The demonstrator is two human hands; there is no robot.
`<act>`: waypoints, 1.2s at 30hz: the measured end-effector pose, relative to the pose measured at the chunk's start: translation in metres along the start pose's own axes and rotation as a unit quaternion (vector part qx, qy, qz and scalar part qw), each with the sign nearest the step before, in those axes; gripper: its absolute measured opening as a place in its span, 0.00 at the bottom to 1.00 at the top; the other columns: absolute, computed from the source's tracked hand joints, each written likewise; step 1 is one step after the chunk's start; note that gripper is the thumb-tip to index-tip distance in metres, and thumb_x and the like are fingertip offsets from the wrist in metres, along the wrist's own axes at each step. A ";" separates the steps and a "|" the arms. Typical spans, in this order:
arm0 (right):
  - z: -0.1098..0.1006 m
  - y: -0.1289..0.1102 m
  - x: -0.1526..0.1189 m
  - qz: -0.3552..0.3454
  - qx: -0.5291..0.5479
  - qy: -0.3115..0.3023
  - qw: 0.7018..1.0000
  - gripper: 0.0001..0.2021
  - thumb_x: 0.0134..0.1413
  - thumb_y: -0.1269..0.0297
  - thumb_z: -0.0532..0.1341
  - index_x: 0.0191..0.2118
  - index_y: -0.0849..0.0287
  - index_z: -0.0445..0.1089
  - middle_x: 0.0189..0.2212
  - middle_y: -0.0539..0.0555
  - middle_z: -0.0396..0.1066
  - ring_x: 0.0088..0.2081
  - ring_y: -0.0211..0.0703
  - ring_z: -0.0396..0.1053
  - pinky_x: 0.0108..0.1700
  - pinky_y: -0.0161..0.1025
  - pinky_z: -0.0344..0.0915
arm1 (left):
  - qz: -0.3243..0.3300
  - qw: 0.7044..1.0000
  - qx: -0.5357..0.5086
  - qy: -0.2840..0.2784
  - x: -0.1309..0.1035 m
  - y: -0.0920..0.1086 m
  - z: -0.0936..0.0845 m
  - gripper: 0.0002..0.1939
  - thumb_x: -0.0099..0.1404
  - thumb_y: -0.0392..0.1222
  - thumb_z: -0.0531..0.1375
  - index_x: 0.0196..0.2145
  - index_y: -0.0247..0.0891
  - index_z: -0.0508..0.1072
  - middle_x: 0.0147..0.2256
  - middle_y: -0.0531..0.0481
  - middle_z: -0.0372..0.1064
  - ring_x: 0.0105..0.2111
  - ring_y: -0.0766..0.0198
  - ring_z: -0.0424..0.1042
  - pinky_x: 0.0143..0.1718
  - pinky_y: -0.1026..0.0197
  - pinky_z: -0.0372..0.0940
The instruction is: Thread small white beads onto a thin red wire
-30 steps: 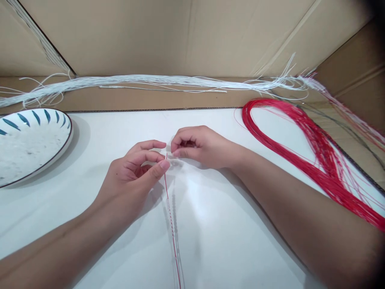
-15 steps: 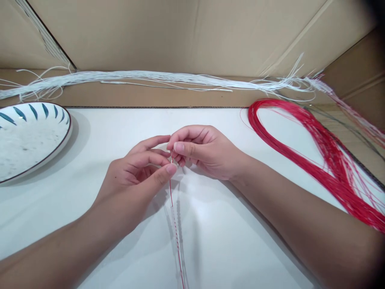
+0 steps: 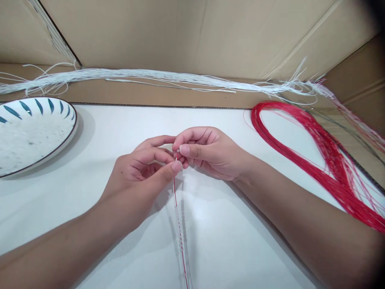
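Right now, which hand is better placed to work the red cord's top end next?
Probably your right hand: its fingertips are right by the top of the red cord. Your left hand pinches the cord just below and may steady it. What the right fingertips hold is too small to tell.

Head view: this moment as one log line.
left hand: pinching red strand | right hand: near strand's upper end | plate: far left | red bundle: right
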State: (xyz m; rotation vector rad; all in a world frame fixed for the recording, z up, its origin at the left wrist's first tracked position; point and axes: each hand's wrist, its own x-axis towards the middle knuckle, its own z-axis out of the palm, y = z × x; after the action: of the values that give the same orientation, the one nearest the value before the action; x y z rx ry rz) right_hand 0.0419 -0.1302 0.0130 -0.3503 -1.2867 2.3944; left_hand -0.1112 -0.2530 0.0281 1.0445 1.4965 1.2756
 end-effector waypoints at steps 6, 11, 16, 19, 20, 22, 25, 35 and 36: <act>0.000 0.002 -0.001 -0.010 -0.006 -0.009 1.000 0.03 0.56 0.71 0.73 0.35 0.64 0.79 0.28 0.50 0.77 0.31 0.31 0.73 0.36 0.29 0.71 | 0.014 1.000 0.013 -0.007 0.001 -0.001 -0.001 0.09 0.63 0.44 0.70 0.25 0.48 0.81 0.53 0.50 0.74 0.68 0.52 0.61 0.46 0.61 0.74; 0.002 0.002 -0.001 -0.015 -0.020 0.000 1.000 0.05 0.54 0.69 0.74 0.34 0.63 0.79 0.29 0.50 0.77 0.31 0.33 0.73 0.36 0.31 0.71 | 0.016 1.000 0.006 -0.009 0.001 -0.002 -0.001 0.09 0.64 0.43 0.69 0.25 0.47 0.81 0.52 0.50 0.74 0.65 0.53 0.65 0.43 0.64 0.73; 0.003 0.002 -0.001 -0.021 -0.030 -0.001 0.999 0.04 0.54 0.69 0.74 0.34 0.62 0.80 0.28 0.50 0.77 0.31 0.33 0.72 0.36 0.31 0.71 | 0.007 1.000 -0.009 -0.014 0.001 0.000 -0.002 0.09 0.62 0.43 0.70 0.24 0.46 0.80 0.54 0.51 0.73 0.58 0.53 0.72 0.39 0.63 0.73; 0.003 0.003 0.000 -0.028 -0.030 -0.006 0.999 0.03 0.55 0.70 0.74 0.34 0.62 0.81 0.29 0.50 0.78 0.31 0.33 0.73 0.36 0.31 0.71 | 0.011 1.000 -0.005 -0.012 0.001 0.001 -0.002 0.09 0.62 0.43 0.70 0.24 0.46 0.80 0.54 0.51 0.73 0.58 0.54 0.71 0.42 0.63 0.74; 0.002 0.003 0.000 -0.030 -0.029 -0.008 0.999 0.02 0.55 0.71 0.73 0.34 0.62 0.81 0.29 0.50 0.78 0.31 0.33 0.73 0.36 0.31 0.71 | 0.012 1.000 -0.005 -0.011 0.001 0.001 -0.002 0.09 0.62 0.42 0.70 0.24 0.46 0.80 0.54 0.51 0.73 0.59 0.54 0.71 0.42 0.63 0.74; 0.001 0.003 0.000 -0.031 -0.028 -0.010 0.999 0.02 0.55 0.71 0.73 0.35 0.62 0.81 0.29 0.50 0.78 0.32 0.33 0.73 0.36 0.31 0.71 | 0.014 1.000 -0.007 -0.007 0.001 0.001 -0.002 0.09 0.62 0.42 0.70 0.24 0.46 0.80 0.53 0.52 0.73 0.59 0.55 0.71 0.43 0.63 0.74; 0.001 0.004 -0.001 -0.026 -0.032 -0.008 0.999 0.02 0.55 0.70 0.73 0.35 0.61 0.81 0.30 0.51 0.78 0.32 0.34 0.73 0.37 0.33 0.72 | 0.011 1.000 -0.005 0.000 0.000 0.001 -0.001 0.09 0.61 0.43 0.70 0.24 0.46 0.80 0.54 0.52 0.73 0.57 0.54 0.72 0.43 0.61 0.74; 0.004 0.002 -0.001 -0.019 -0.016 -0.005 1.000 0.03 0.56 0.74 0.72 0.35 0.63 0.78 0.29 0.50 0.77 0.32 0.33 0.74 0.37 0.32 0.72 | 0.011 1.000 0.022 0.014 0.000 0.004 0.001 0.09 0.61 0.45 0.71 0.23 0.47 0.81 0.51 0.50 0.75 0.64 0.49 0.66 0.43 0.61 0.75; 0.004 0.002 -0.001 -0.018 -0.019 -0.004 1.000 0.04 0.55 0.73 0.72 0.35 0.63 0.78 0.29 0.50 0.76 0.32 0.33 0.73 0.37 0.32 0.72 | 0.011 1.000 0.021 0.015 0.000 0.004 0.001 0.09 0.60 0.45 0.71 0.24 0.47 0.81 0.51 0.50 0.75 0.64 0.49 0.66 0.43 0.60 0.75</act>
State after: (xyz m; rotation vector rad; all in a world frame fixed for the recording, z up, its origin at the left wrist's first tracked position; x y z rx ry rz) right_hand 0.0410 -0.1347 0.0140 -0.3264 -1.3314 2.3456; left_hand -0.1099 -0.2521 0.0316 1.0772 1.5442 1.2855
